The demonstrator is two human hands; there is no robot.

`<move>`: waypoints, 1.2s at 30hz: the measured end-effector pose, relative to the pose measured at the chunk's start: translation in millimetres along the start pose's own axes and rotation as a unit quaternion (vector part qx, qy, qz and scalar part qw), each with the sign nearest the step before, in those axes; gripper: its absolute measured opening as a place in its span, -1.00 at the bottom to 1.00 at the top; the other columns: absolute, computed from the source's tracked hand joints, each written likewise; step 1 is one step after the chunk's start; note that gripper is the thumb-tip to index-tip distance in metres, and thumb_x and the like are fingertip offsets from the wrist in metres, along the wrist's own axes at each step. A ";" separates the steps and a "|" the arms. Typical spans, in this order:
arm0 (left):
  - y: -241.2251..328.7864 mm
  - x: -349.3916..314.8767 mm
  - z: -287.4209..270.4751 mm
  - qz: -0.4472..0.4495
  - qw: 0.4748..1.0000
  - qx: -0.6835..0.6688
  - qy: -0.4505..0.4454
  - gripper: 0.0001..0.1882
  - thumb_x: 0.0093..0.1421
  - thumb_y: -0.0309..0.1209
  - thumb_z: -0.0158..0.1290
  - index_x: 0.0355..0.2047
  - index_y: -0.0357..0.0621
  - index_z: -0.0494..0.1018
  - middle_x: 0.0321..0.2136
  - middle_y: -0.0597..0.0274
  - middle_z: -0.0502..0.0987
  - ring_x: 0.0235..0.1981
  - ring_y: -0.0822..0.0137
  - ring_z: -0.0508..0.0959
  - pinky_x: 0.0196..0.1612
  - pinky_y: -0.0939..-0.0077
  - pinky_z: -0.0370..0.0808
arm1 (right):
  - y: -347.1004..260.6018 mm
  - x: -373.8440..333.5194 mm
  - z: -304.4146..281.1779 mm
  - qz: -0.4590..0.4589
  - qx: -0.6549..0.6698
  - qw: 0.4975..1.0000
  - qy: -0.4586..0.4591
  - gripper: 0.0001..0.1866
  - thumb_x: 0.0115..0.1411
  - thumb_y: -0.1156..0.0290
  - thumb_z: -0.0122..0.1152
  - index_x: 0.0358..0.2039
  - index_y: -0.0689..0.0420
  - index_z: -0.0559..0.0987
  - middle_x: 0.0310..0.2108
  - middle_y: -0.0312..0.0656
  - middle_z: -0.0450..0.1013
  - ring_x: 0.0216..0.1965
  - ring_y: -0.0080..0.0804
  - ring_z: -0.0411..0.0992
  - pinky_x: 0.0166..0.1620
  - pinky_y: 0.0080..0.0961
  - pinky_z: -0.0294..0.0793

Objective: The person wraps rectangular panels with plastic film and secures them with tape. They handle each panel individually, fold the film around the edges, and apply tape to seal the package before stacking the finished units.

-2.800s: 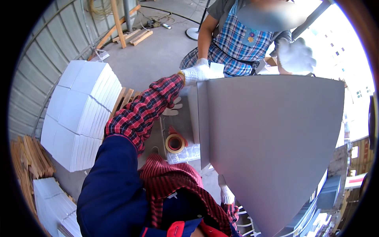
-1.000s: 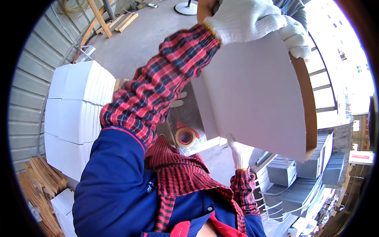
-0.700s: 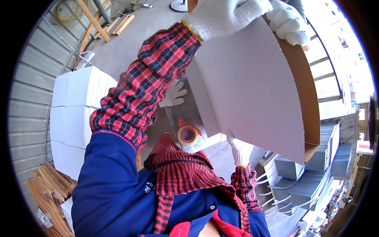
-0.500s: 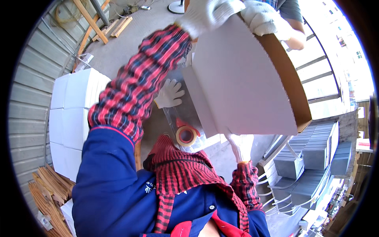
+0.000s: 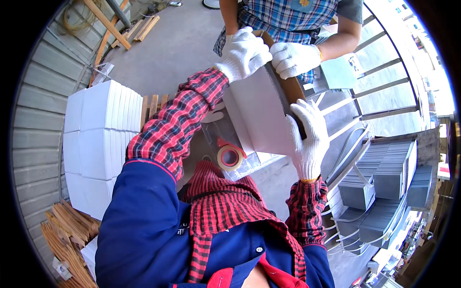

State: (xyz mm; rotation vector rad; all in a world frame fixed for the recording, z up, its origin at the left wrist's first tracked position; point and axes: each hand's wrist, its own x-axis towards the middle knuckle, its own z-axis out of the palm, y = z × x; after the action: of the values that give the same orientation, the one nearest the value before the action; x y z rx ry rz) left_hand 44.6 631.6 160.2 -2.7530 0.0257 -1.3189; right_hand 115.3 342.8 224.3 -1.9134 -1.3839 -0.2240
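Observation:
A cardboard box (image 5: 257,113), white outside and brown inside, stands tilted in front of me. My left hand (image 5: 242,60), in a white knit glove, has its fingers curled at the far left end of the box's upper edge. At the near right corner, my right hand (image 5: 309,137), gloved too, grips the wall, thumb on the white face and fingers over the brown side. Across the box, a co-worker's gloved hand (image 5: 294,60) holds the same edge; their other hand is mostly hidden behind mine. A loose white glove (image 5: 214,115) shows partly beside the box.
A red tape dispenser (image 5: 230,157) with a tan roll lies on the plastic-covered surface (image 5: 240,174) near me. White stacks (image 5: 96,144) stand at left above wood strips (image 5: 67,245). Grey panel stacks (image 5: 379,177) and white straps are at right. A co-worker (image 5: 288,19) stands opposite.
The box has moved lower and its upper edge has swung, showing less of the white face. My left hand came down with it. My right hand moved from the bottom edge up to the near corner.

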 end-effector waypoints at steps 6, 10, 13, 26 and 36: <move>3.8 -11.7 -18.5 -0.050 0.998 -0.040 0.011 -0.83 0.24 -0.29 0.02 -0.35 0.00 0.60 -0.34 0.23 0.56 -0.19 0.11 0.52 0.19 0.06 0.29 | 4.2 -19.9 -11.7 0.069 0.154 0.978 0.120 -0.75 0.16 0.55 0.26 -0.11 0.22 0.62 -0.01 -0.01 0.52 0.12 -0.12 0.44 0.20 -0.28 0.35; 12.1 -15.4 -22.3 -0.071 0.996 -0.047 0.032 -0.84 0.24 -0.31 0.04 -0.38 -0.04 0.58 -0.32 0.22 0.56 -0.07 0.10 0.51 0.31 0.03 0.17 | 15.6 -59.5 -18.7 0.283 0.345 0.883 0.146 -0.48 0.19 0.51 0.24 0.17 0.24 0.42 0.15 -0.05 0.39 0.18 -0.25 0.35 0.19 -0.32 0.35; 23.7 -11.1 -20.9 -0.169 0.975 -0.124 0.076 -0.82 0.26 -0.30 0.02 -0.40 -0.04 0.57 -0.27 0.24 0.58 0.04 0.10 0.47 0.33 0.04 0.11 | 50.8 -69.2 14.4 0.310 0.320 0.895 0.025 -0.44 0.10 0.43 0.34 0.14 0.25 0.44 -0.07 -0.14 0.49 -0.09 -0.43 0.46 -0.08 -0.46 0.49; 64.4 -10.4 1.6 -0.356 0.906 -0.176 0.149 -0.53 0.33 -0.31 0.03 0.20 -0.12 0.27 0.28 -0.13 0.14 0.31 -0.06 0.16 0.32 0.11 0.15 | 36.9 -49.4 20.0 0.390 0.377 0.840 -0.005 -0.62 0.12 0.38 0.35 -0.08 0.30 0.57 -0.23 -0.14 0.57 -0.26 -0.44 0.49 -0.15 -0.50 0.47; 76.3 16.7 25.8 -0.676 0.714 -0.176 0.034 -0.08 0.05 -0.18 0.29 0.34 0.04 0.04 0.20 -0.09 0.14 0.24 -0.03 0.26 0.22 0.17 0.35 | 121.8 -98.7 26.3 0.075 0.033 0.985 -0.151 -0.68 0.29 0.44 0.05 0.01 0.28 0.54 -0.14 -0.03 0.57 -0.14 -0.17 0.55 -0.07 -0.43 0.51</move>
State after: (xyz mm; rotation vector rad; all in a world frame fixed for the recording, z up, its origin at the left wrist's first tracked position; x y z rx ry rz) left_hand 76.9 556.6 150.4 -2.8353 -2.3211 -1.6228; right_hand 175.1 270.5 96.0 -2.0454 -1.4105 0.1920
